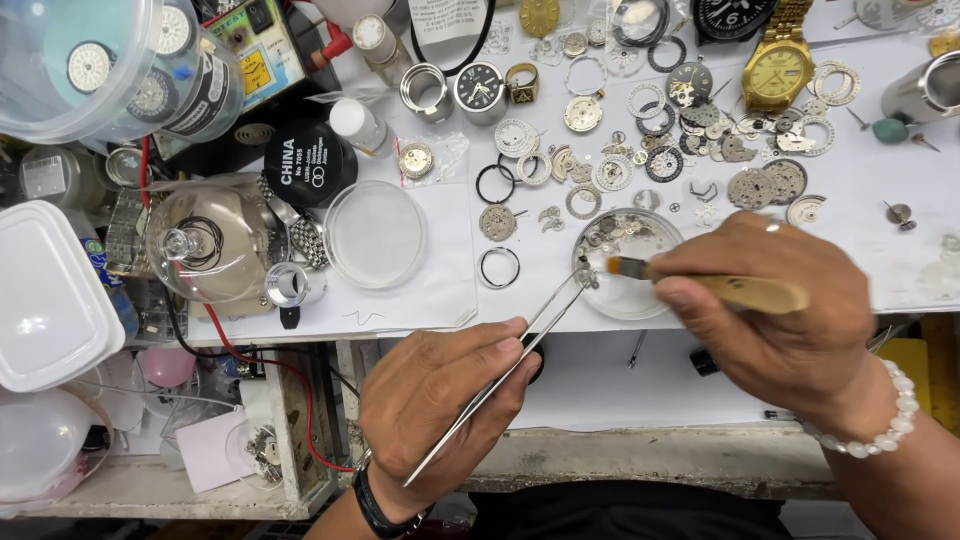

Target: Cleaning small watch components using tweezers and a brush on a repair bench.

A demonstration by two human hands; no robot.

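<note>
Head view: tweezers [500,380] are pinched in the left hand [440,400], tips steadying a small part [586,277] at the dish [625,300] rim. A brush [710,285] is gripped by the right hand [780,320], bristles angled at that part for cleaning.

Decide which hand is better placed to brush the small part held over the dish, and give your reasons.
The right hand. It holds the brush, whose bristles nearly touch the small part. The left hand grips the tweezers holding that part over the dish.
</note>
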